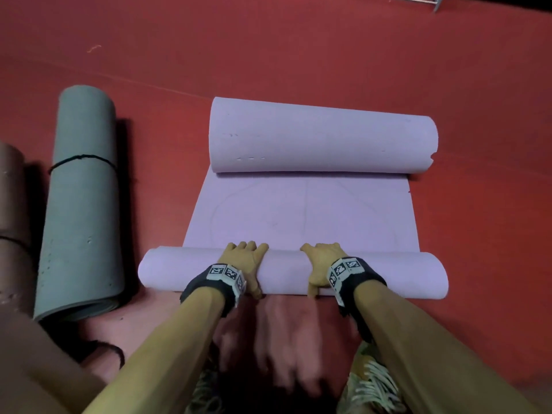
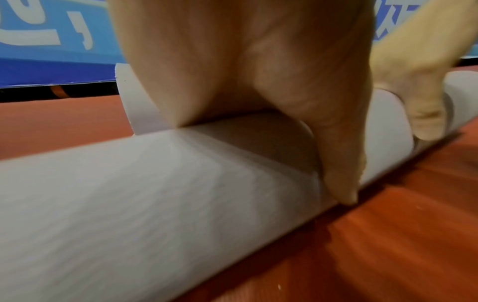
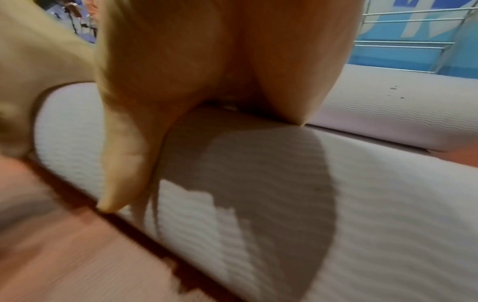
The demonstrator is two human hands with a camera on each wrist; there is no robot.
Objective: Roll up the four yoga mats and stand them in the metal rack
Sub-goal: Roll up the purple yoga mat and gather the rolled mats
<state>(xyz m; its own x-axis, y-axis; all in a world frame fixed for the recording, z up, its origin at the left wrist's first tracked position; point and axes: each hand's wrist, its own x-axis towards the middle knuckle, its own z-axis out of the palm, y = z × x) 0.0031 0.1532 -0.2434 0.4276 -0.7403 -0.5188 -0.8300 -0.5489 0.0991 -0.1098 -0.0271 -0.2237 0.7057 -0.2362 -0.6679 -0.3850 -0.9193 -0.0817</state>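
Note:
A lilac yoga mat (image 1: 298, 213) lies on the red floor, curled at both ends. Its near roll (image 1: 283, 271) lies across in front of me. My left hand (image 1: 245, 258) and right hand (image 1: 322, 261) both grip that roll, fingers curved over its top and thumbs down its near side. The left wrist view shows the left hand (image 2: 258, 81) on the roll (image 2: 129, 204) with its thumb at the floor seam. In the right wrist view the right hand (image 3: 207, 61) sits on the ribbed roll (image 3: 336, 204). The far roll (image 1: 322, 138) lies untouched.
A grey rolled mat (image 1: 80, 204) with a black band lies at the left, a brown rolled mat (image 1: 12, 219) beside it. A loose black band (image 1: 115, 352) lies near my knee. The metal rack (image 3: 413, 40) stands far right, beyond the mat.

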